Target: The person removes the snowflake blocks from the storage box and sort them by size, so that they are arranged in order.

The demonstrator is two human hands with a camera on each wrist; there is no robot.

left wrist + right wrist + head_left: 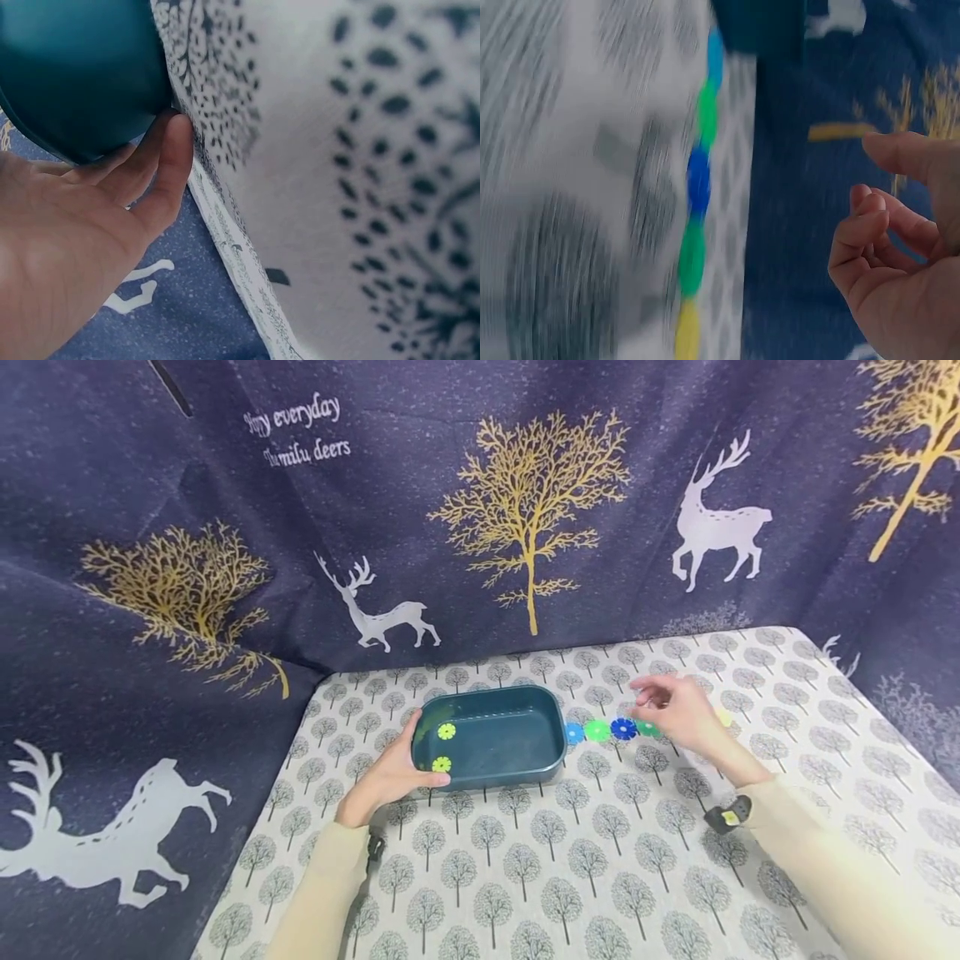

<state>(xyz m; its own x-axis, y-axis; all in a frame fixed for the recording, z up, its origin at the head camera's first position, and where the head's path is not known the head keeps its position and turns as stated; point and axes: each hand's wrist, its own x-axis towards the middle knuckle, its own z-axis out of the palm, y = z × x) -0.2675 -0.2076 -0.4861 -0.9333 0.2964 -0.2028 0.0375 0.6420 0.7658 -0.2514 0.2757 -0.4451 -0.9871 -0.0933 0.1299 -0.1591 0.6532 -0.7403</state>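
Note:
My left hand [393, 772] grips the left end of a dark teal plastic tub [543, 768], thumb along the near side and fingers at the left end. Fingertips press against the tub wall [82, 82] in the left wrist view. Two yellow-green flower-shaped discs [446, 732] lie inside at the left. From the tub's right side runs a row of flower discs: light blue [574, 732], bright green [597, 731], dark blue [623, 728], darker green [647, 727] and yellow [723, 717]. My right hand [681, 714] hovers over the row, fingers loosely curled around nothing.
A white cloth with printed trees [487, 868] covers the table. Behind it and at both sides hangs a dark blue curtain [615, 602] with deer and gold trees. Each wrist wears a dark strap with a small device [726, 816].

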